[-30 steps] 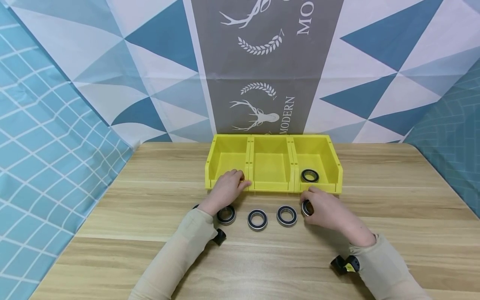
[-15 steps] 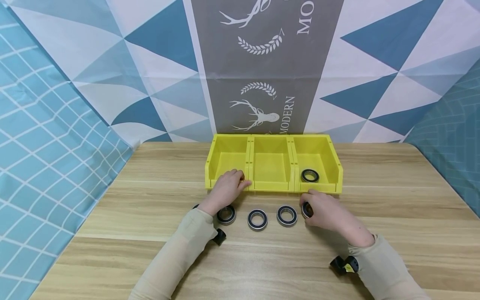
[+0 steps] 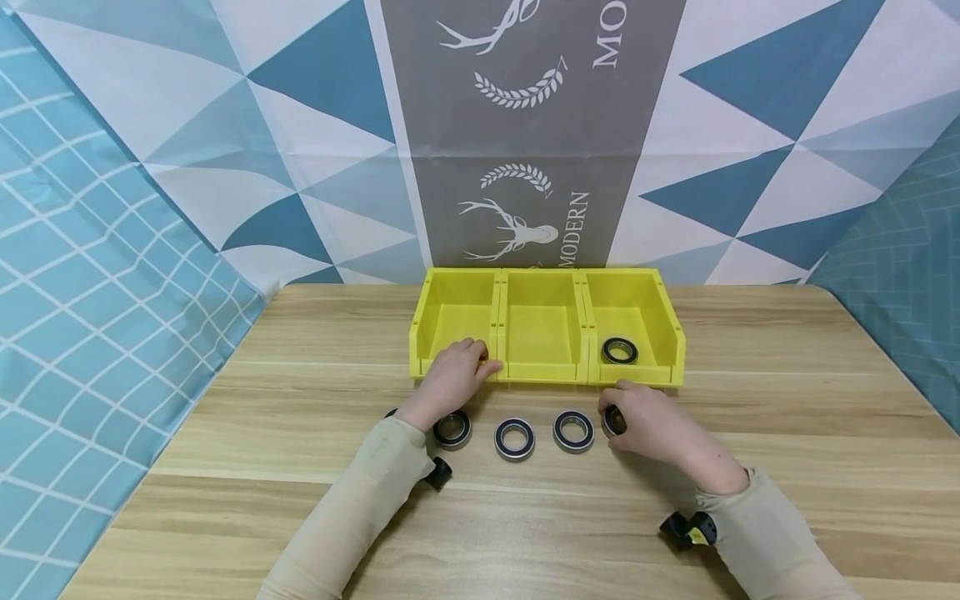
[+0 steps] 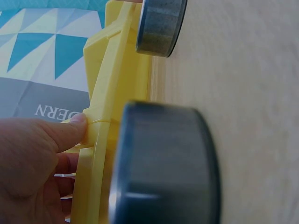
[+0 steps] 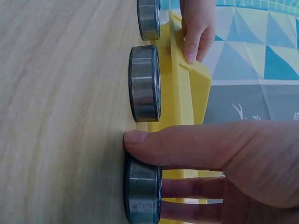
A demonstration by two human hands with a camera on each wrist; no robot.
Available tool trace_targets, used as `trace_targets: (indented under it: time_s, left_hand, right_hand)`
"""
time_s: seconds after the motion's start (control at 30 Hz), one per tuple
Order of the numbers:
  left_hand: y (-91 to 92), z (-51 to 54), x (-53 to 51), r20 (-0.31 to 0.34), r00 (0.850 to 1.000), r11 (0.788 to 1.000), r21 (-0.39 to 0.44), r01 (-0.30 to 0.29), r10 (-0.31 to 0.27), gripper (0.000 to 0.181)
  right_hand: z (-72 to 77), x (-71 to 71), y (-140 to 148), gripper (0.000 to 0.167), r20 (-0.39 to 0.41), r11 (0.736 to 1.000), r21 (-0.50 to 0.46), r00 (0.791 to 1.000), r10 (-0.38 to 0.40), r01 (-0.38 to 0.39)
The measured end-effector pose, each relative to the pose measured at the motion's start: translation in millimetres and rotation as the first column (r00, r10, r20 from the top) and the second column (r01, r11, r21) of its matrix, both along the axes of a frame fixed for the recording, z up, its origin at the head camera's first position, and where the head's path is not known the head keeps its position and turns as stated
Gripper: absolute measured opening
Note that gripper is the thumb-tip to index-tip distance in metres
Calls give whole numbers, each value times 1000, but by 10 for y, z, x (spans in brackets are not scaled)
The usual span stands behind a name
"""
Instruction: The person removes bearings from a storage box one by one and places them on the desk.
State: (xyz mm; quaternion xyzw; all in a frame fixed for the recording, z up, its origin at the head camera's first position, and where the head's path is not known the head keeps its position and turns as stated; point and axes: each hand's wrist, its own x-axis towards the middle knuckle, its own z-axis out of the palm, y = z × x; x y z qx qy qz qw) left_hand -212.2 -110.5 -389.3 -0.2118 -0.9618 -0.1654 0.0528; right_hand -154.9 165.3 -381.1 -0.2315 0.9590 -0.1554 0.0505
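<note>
My left hand (image 3: 452, 377) grips the front edge of the yellow bins (image 3: 543, 375), near the divider between the left and middle compartments. In the left wrist view its thumb lies on the rim, with the fingers behind the wall. My right hand (image 3: 654, 421) holds a ball bearing (image 5: 143, 191) at the table, in front of the right compartment; thumb and fingers are around it. To its left lie a bearing (image 3: 560, 432), another bearing (image 3: 501, 439) and a third bearing (image 3: 465, 429). A further bearing (image 3: 391, 412) is mostly hidden by the left wrist.
One bearing (image 3: 606, 351) lies flat in the right compartment, near its front wall. The bins stand at the back of the wooden table (image 3: 540, 533), before a patterned backdrop (image 3: 337, 125). Each wrist wears a small black camera (image 3: 677, 531).
Since the first frame my right hand has shifted down very slightly with the bearing in its fingers. The left hand holds the same place on the bins.
</note>
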Motion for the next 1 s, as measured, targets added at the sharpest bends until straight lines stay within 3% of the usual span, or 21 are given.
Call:
trace_targets:
  time_s: [0.77,1.0]
  left_hand:
    - [4,6,0,-2,1000,1000,0,-1,1,31]
    - [8,8,0,-1,1000,1000,-2,0,0,31]
  right_hand:
    - [15,7,1,41,13,1000,17,1000,-17,17]
    - [89,-30,16,42,-7,998,52,999,-36,36]
